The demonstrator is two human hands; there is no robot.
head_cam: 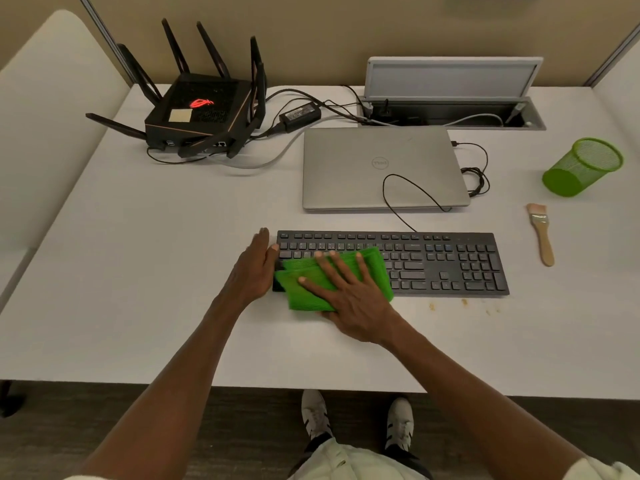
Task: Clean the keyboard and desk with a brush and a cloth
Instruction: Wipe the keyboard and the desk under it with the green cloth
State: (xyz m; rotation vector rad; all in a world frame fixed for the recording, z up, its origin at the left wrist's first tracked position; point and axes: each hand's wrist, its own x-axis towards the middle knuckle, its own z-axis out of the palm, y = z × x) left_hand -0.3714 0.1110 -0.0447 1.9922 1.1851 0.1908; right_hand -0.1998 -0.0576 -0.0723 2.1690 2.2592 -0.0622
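Both hands sit at the black wired keyboard (446,261), near centre of the white desk (138,271). I see my right hand (349,299) flat, fingers spread, pressing the folded green cloth (375,268) onto its left keys. My left hand (254,268), fingers straight together, braces the left end. At 3 o'clock lies the wooden-handled brush (542,233), apart.

Person seen from above: both forearms bare, with pale cream short sleeves (609,471) just visible at the upper arms. Light cream shorts (346,462) below the bench (138,271) edge. White sneakers (400,424) with dark side stripes and dark socks.
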